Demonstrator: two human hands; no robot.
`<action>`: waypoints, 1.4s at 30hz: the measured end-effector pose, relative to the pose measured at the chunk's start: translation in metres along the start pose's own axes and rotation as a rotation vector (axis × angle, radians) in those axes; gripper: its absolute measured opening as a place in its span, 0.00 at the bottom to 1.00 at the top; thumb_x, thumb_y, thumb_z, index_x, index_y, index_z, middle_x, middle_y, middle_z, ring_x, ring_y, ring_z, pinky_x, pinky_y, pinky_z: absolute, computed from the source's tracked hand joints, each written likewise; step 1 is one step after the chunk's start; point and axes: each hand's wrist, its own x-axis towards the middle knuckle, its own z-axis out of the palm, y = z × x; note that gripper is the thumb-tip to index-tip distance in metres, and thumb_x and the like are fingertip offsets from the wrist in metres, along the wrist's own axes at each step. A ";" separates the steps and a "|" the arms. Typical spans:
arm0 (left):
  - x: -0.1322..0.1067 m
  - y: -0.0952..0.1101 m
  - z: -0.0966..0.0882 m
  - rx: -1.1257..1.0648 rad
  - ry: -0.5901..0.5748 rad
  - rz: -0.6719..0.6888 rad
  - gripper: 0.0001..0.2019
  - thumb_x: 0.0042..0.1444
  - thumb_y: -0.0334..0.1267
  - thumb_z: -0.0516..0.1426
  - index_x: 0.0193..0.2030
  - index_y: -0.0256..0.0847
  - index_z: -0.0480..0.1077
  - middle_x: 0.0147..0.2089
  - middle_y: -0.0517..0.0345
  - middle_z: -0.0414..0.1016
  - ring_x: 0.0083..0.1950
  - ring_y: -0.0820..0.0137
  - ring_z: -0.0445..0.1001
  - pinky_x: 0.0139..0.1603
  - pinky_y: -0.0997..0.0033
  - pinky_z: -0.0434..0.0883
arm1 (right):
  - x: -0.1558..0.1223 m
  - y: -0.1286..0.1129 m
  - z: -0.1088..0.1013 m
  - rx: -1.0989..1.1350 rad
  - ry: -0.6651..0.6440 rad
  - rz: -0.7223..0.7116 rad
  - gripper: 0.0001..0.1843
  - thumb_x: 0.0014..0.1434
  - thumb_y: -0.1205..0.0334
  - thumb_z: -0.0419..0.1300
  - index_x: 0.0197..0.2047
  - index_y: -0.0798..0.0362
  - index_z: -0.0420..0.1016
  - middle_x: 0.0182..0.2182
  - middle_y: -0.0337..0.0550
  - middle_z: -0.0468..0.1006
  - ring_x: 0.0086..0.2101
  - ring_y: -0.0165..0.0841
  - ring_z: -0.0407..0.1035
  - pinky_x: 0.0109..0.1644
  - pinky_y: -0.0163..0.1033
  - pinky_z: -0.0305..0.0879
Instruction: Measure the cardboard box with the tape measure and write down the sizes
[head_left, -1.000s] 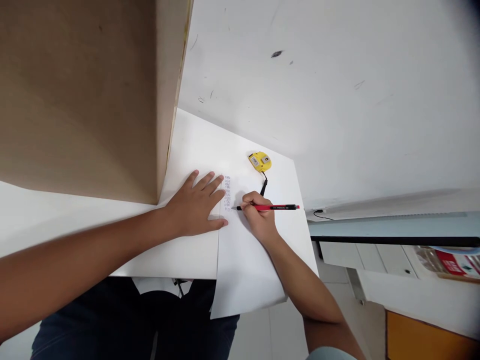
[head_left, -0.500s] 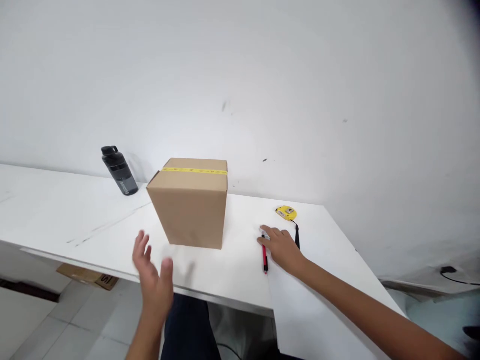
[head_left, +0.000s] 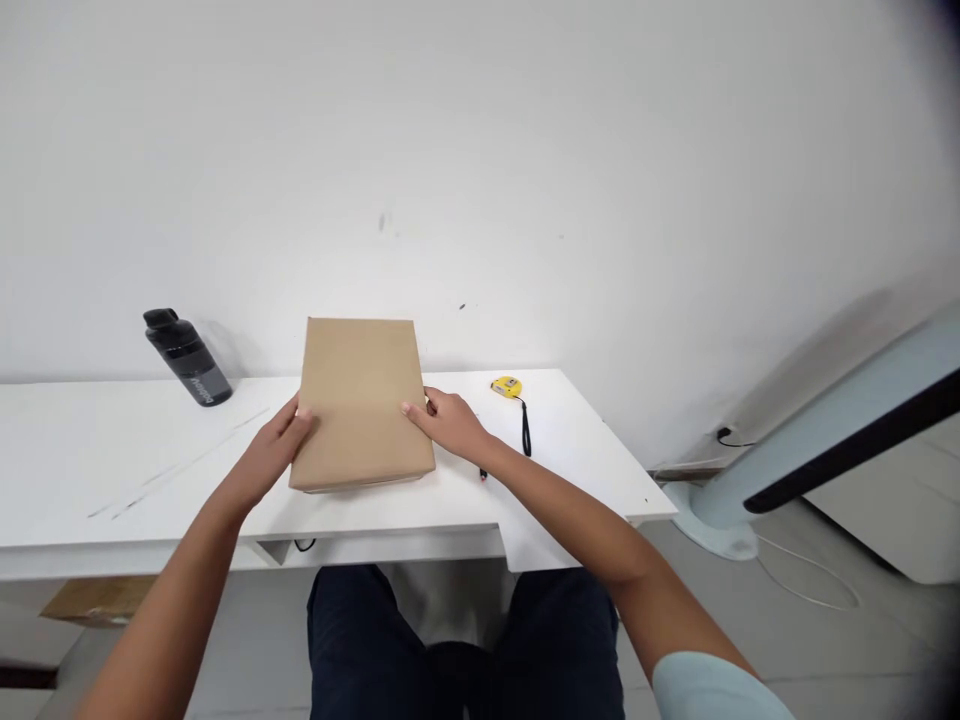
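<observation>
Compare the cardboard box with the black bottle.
The cardboard box is tan and flat-sided; the black bottle is dark and round. The box is far bigger than the bottle. The left hand and right hand grip the box's sides; the bottle stands untouched, off to its left. Both are on the white table by the wall.

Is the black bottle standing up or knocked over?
Standing up: the bottle rests on its base on the table, cap on top, left of the box.

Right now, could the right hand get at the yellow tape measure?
Probably yes. The right hand rests against the right side of the cardboard box, and the tape measure lies just beyond it on the table, with nothing between them.
</observation>
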 end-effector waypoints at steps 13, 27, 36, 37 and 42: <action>0.037 -0.003 0.019 -0.142 -0.359 -0.276 0.36 0.54 0.66 0.60 0.62 0.44 0.68 0.59 0.49 0.78 0.55 0.55 0.78 0.49 0.62 0.76 | 0.033 0.127 -0.065 -0.200 0.224 0.543 0.25 0.68 0.48 0.51 0.54 0.61 0.75 0.58 0.65 0.72 0.61 0.51 0.62 0.61 0.49 0.57; -0.012 0.051 0.058 0.403 -0.079 -0.026 0.39 0.60 0.67 0.51 0.73 0.48 0.57 0.41 0.55 0.79 0.41 0.58 0.79 0.40 0.60 0.73 | 0.031 0.095 -0.089 -0.015 0.370 0.392 0.38 0.61 0.50 0.62 0.67 0.51 0.49 0.58 0.51 0.71 0.51 0.36 0.71 0.52 0.39 0.68; -0.042 0.098 0.092 0.457 0.132 1.317 0.26 0.60 0.47 0.65 0.62 0.46 0.68 0.53 0.51 0.81 0.49 0.66 0.81 0.47 0.68 0.77 | -0.097 -0.036 -0.079 0.790 -0.297 -0.033 0.38 0.54 0.51 0.72 0.64 0.42 0.64 0.40 0.39 0.75 0.30 0.28 0.70 0.29 0.33 0.69; -0.044 0.097 0.093 0.420 0.123 1.352 0.26 0.59 0.43 0.65 0.63 0.46 0.67 0.54 0.51 0.81 0.50 0.67 0.81 0.47 0.70 0.78 | -0.104 -0.039 -0.078 0.839 -0.327 -0.022 0.35 0.57 0.47 0.69 0.65 0.42 0.65 0.39 0.39 0.74 0.28 0.27 0.68 0.26 0.32 0.66; -0.051 0.084 0.095 0.291 0.096 1.262 0.28 0.61 0.29 0.63 0.66 0.48 0.65 0.62 0.51 0.76 0.58 0.65 0.79 0.55 0.65 0.80 | -0.114 -0.034 -0.069 0.790 -0.049 -0.002 0.23 0.65 0.47 0.62 0.61 0.42 0.68 0.43 0.40 0.75 0.32 0.28 0.70 0.32 0.32 0.70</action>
